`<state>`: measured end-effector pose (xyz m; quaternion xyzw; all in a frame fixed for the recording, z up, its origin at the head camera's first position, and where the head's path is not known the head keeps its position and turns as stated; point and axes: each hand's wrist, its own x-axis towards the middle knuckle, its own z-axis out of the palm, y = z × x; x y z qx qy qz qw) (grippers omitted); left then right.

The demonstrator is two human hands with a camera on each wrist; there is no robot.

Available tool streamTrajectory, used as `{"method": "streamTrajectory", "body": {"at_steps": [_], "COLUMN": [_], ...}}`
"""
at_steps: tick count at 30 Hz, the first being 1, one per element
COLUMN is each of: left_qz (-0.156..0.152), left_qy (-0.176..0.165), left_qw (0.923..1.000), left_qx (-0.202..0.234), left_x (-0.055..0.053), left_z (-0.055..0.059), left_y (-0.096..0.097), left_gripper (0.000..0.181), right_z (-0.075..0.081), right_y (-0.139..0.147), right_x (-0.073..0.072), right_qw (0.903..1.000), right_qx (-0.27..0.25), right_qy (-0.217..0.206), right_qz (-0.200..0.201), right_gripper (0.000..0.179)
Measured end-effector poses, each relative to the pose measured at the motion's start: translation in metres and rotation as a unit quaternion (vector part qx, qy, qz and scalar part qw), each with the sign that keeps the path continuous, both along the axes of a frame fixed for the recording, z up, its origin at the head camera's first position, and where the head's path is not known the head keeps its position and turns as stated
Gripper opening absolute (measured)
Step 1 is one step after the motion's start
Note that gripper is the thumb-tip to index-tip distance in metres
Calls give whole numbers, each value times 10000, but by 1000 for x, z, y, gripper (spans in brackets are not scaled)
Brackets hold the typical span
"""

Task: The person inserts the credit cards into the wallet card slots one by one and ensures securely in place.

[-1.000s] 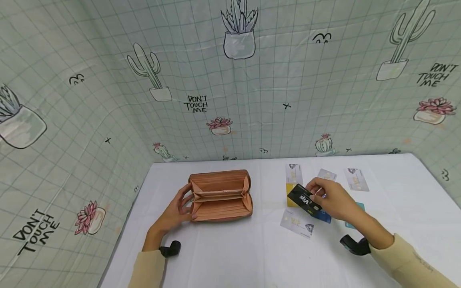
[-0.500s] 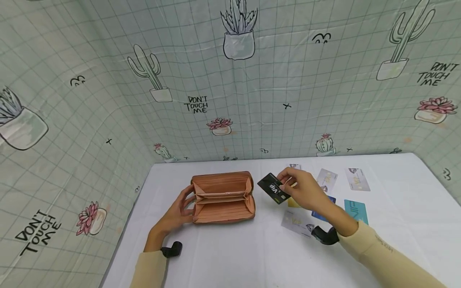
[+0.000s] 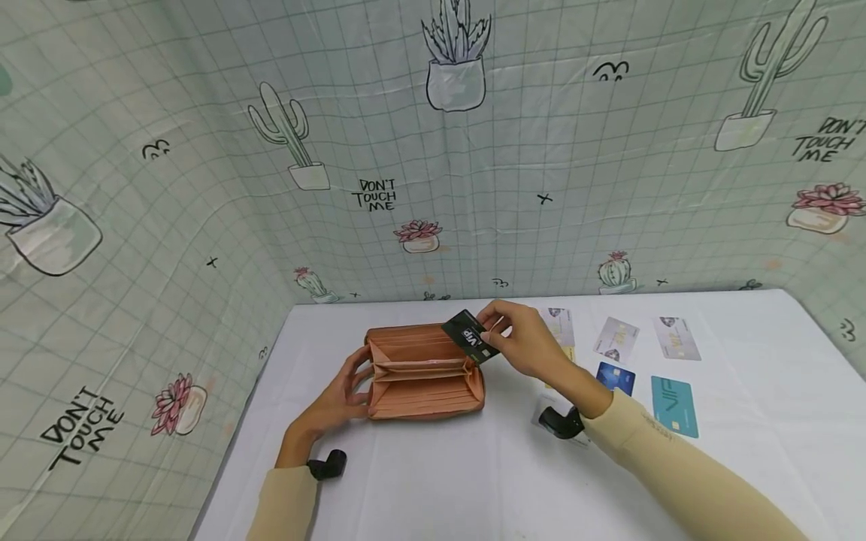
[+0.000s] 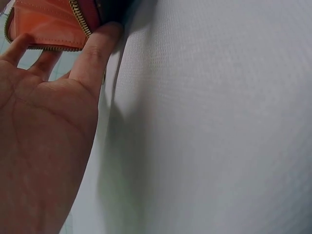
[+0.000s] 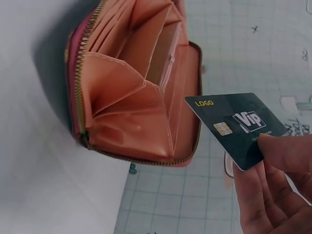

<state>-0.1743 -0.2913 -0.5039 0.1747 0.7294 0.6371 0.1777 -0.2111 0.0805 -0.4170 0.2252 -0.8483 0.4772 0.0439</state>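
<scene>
A tan zip-around wallet (image 3: 426, 397) lies unzipped and spread on the white table, its card slots and middle pocket showing. My left hand (image 3: 338, 394) grips its left end, thumb at the near half and fingers at the far half. In the left wrist view, the thumb (image 4: 92, 61) presses the wallet's (image 4: 48, 22) zip edge. Between thumb and fingers, my right hand (image 3: 517, 338) pinches a black VIP card (image 3: 467, 334) over the wallet's far right corner. The right wrist view shows the card (image 5: 229, 126) tilted, its chip end toward the wallet (image 5: 131, 122).
To the right lie several loose cards: silver ones (image 3: 617, 340) (image 3: 676, 338), a blue card (image 3: 616, 378) and a teal VIP card (image 3: 688, 406). Another silver card and a yellow one are partly hidden by the right arm. A patterned cloth (image 3: 473, 188) hangs behind the table.
My right hand has carried the black card left from the loose cards to above the wallet's right side. The left hand has kept its hold on the wallet.
</scene>
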Motion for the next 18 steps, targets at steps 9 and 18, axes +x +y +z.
{"method": "streamTrajectory", "body": {"at_steps": [9, 18], "left_qz": [-62, -95], "left_qy": [-11, -19], "left_qw": [10000, 9998], "left_qx": [73, 159], "left_x": [0, -1], "left_z": [-1, -4], "left_y": [0, 0], "left_gripper": [113, 113], "right_z": [3, 2], "right_y": [-28, -57], "right_x": [-12, -22], "right_qw": [9998, 9987], "right_qx": [-6, 81], "right_qy": [72, 268], "right_qz": [200, 421], "right_gripper": [17, 16]}}
